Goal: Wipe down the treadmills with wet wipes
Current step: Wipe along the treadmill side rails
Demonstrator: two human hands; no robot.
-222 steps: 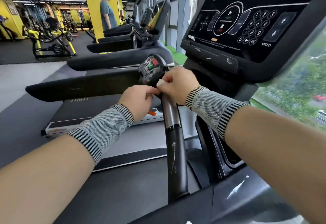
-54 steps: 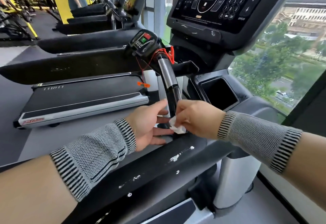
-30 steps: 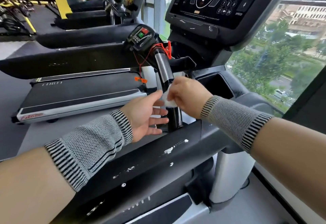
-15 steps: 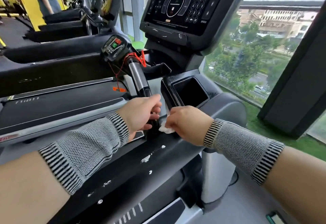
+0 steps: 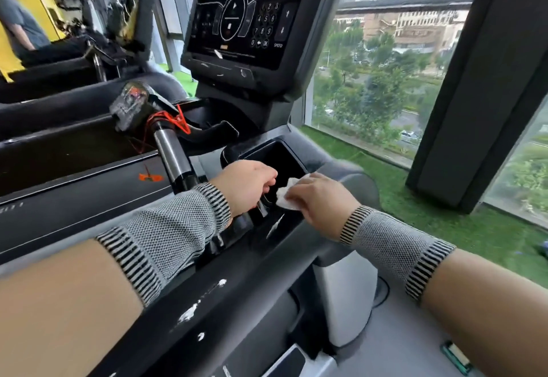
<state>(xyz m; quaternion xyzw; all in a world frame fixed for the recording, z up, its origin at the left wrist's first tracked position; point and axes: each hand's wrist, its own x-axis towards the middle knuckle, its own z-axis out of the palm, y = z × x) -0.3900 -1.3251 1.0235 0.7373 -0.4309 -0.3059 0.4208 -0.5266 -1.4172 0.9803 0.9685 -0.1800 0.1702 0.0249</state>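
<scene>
A black treadmill fills the view, with its console screen [image 5: 246, 17] up top and a silver-and-black handlebar [image 5: 172, 157] running down to the left. My right hand [image 5: 320, 198] pinches a crumpled white wet wipe [image 5: 286, 195] against the near rim of the black cup holder [image 5: 275, 157]. My left hand [image 5: 246, 183] sits just left of the wipe with its fingers curled down at the base of the handlebar; what they hold is hidden. Both wrists wear grey knitted bands.
A scuffed black side rail [image 5: 207, 296] runs toward me below my arms. A red safety cord [image 5: 175, 118] hangs by the handlebar's control pod [image 5: 130, 103]. More treadmills line up to the left, where a person [image 5: 17, 26] stands. A window [image 5: 382, 74] is to the right.
My right hand has carried the wipe from the handlebar's lower end right to the cup holder rim. My left hand followed and curled. The view swung right.
</scene>
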